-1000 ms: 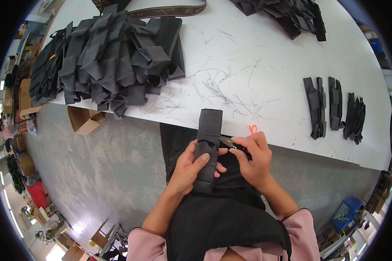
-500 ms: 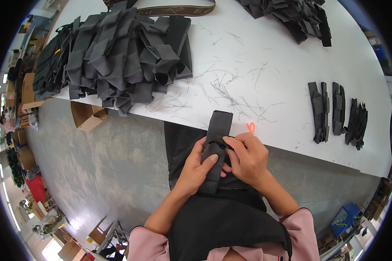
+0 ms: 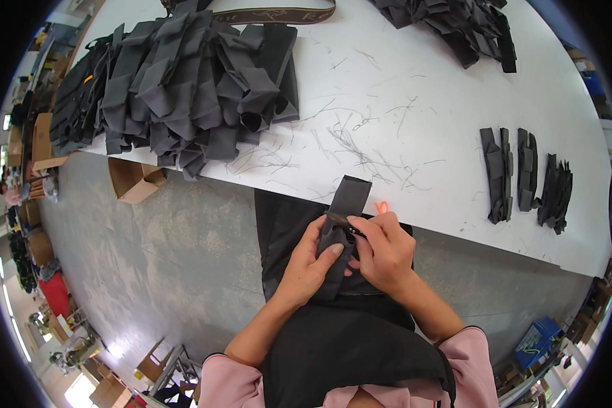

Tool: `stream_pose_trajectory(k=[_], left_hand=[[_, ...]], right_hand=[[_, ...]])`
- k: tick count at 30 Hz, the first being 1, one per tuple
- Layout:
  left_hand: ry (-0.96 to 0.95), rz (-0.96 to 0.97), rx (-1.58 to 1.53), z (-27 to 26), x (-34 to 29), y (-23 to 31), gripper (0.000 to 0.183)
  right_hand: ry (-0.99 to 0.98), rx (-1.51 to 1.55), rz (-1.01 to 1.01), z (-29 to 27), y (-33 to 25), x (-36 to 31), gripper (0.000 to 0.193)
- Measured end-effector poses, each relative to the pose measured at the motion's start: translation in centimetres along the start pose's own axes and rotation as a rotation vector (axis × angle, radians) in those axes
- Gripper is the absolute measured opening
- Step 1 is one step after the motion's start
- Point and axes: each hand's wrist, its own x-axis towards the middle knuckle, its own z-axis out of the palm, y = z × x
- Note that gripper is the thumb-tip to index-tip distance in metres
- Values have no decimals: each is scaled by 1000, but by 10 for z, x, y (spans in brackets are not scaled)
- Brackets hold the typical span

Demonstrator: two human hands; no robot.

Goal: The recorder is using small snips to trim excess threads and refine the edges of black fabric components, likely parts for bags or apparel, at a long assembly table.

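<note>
Head view, centre of the frame: the left hand [image 3: 307, 270] grips a dark grey fabric strip [image 3: 351, 195], thumb on top and fingers behind, while the right hand [image 3: 389, 255] pinches a small dark tool [image 3: 356, 232], mostly hidden, against the strip's right edge. The strip tilts, its upper end overlapping the near edge of the white table [image 3: 449, 143]. It looks light, soft and bendable, unlikely to break but apt to buckle; a flat pinch just below the fold, backed by fingers underneath, should steady it best. Beyond lie loose threads [image 3: 350, 146], then a heap of similar pieces [image 3: 183, 88] at upper left.
</note>
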Motion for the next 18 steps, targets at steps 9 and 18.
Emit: stream_pose_trajectory(k=[9,18], left_hand=[[-21,-124,-88,-2,-1,1,37],[-91,-243,-272,-17,-6,-9,37]], right_hand=[[-4,140,144,-3,3,2,27],[64,310,394,-10,22,-10,25]])
